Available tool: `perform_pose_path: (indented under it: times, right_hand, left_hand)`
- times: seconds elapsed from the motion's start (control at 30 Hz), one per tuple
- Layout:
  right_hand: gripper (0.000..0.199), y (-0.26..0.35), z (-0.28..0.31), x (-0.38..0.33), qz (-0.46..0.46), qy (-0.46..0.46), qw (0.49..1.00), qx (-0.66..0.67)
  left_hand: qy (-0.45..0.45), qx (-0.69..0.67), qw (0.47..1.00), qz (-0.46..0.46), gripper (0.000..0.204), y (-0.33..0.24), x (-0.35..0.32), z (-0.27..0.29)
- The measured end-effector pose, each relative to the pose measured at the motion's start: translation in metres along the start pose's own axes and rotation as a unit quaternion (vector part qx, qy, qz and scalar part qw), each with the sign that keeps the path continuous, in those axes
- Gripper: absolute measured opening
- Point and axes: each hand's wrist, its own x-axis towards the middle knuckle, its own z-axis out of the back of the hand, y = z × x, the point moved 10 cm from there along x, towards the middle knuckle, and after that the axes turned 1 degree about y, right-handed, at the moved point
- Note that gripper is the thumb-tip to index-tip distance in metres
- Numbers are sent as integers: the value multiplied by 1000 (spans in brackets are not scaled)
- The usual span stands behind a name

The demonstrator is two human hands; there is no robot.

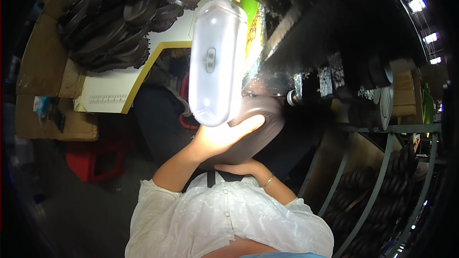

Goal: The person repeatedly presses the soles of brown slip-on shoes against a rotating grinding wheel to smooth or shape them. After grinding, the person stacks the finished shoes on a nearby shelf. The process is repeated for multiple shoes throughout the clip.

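steadiness matters: left hand (219, 139) grips the curved, grey-brown, ribbed rubbery piece (258, 139); right hand (243, 167), grip unclear, should brace its edge.

Held piece (270, 124): grey-brown, ribbed with parallel lines. Lamp (217, 86): milky white. Far-left pile of pieces (107, 31): dark brown, some glossy. Cardboard (40, 67), left: tan. Tabletop (105, 86): white, yellow edging; ruler strip (108, 99) on it, pale with dark ticks. Stool (88, 160), left: red. Blouse (224, 220), near: white, faint tone-on-tone pattern. Trousers (158, 119): very dark. Rack (381, 181), right: grey-green bars.
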Motion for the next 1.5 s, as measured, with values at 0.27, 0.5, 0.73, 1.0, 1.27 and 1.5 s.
perform_pose_path:
  times: [0.27,0.5,0.73,1.0,1.27,1.5]
  right_hand:
    - [26,-41,123,-128,-80,-188,976,80]
    - [52,31,232,-221,258,-519,783,226]
    - [49,69,245,-228,254,-596,729,220]
    - [36,5,172,-90,116,-281,949,-88]
    - [18,93,143,-85,397,-377,817,183]
    - [15,85,158,-98,365,-462,804,82]
  left_hand:
    - [-15,-160,986,34,37,36,-21,7]
    - [2,-133,990,42,41,37,-23,-4]
    - [-66,-156,985,37,30,45,-22,3]
    - [-197,-116,967,-112,51,61,-41,56]
    - [-21,236,963,-126,66,48,-36,-20]
    - [-28,185,977,-104,59,50,-38,-37]
